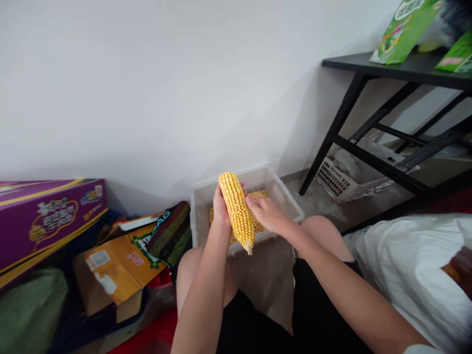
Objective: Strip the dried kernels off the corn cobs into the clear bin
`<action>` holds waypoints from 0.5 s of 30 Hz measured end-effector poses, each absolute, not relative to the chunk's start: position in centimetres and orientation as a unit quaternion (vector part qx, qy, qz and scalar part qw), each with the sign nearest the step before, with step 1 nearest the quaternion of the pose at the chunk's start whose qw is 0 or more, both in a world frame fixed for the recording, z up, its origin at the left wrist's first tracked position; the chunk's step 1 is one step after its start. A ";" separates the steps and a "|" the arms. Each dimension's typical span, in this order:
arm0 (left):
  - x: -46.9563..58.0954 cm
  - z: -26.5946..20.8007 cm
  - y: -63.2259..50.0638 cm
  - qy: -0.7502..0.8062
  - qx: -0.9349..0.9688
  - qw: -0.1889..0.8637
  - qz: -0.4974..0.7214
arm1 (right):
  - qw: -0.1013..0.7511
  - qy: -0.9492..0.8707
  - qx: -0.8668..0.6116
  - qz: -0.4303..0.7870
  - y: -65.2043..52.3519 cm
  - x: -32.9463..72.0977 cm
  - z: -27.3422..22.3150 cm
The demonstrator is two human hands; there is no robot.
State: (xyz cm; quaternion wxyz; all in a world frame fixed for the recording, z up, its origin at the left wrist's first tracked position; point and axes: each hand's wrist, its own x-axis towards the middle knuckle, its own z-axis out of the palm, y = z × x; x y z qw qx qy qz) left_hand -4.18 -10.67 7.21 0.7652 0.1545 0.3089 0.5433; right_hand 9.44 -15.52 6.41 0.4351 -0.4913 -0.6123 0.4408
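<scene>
An ear of corn (237, 209) with yellow kernels slants above a translucent white plastic bin (285, 189); its narrow tip points toward me. My left hand (220, 209) is wrapped around its left side and underside. My right hand (266, 212) is closed, with the thumb side pressed against the ear's right side; its other fingers are partly hidden. Loose corn kernels (259, 195) lie in the bin below both hands. All the rows that show on the ear's upper side are full of kernels.
On the left are a purple box (55, 221), a torn orange carton (123, 260) and a mesh bag (173, 231). A black table (387, 69) stands on the right, a white basket (335, 179) beneath it. A white sack (413, 260) sits by my right leg.
</scene>
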 end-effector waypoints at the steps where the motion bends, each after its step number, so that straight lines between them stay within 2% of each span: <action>1: -4.2 7.3 -10.7 0.310 0.154 0.762 0.547 | 0.413 -0.636 -0.484 0.437 -15.6 9.3 6.4; 3: -4.1 7.4 -10.7 0.312 0.155 0.756 0.554 | 0.377 -0.687 -0.479 0.396 -15.6 9.0 6.4; 7: -4.2 7.5 -10.6 0.308 0.150 0.754 0.560 | 0.393 -0.714 -0.471 0.339 -15.6 8.6 7.0; 9: -4.6 7.5 -10.3 0.305 0.140 0.748 0.573 | 0.420 -0.689 -0.455 0.377 -16.1 8.7 7.5; 12: -5.7 7.3 -9.8 0.287 0.121 0.720 0.621 | 0.448 -0.593 -0.433 0.510 -16.8 9.7 8.0; 15: -7.1 7.4 -9.4 0.264 0.110 0.699 0.655 | 0.385 -0.574 -0.458 0.559 -17.4 10.6 7.7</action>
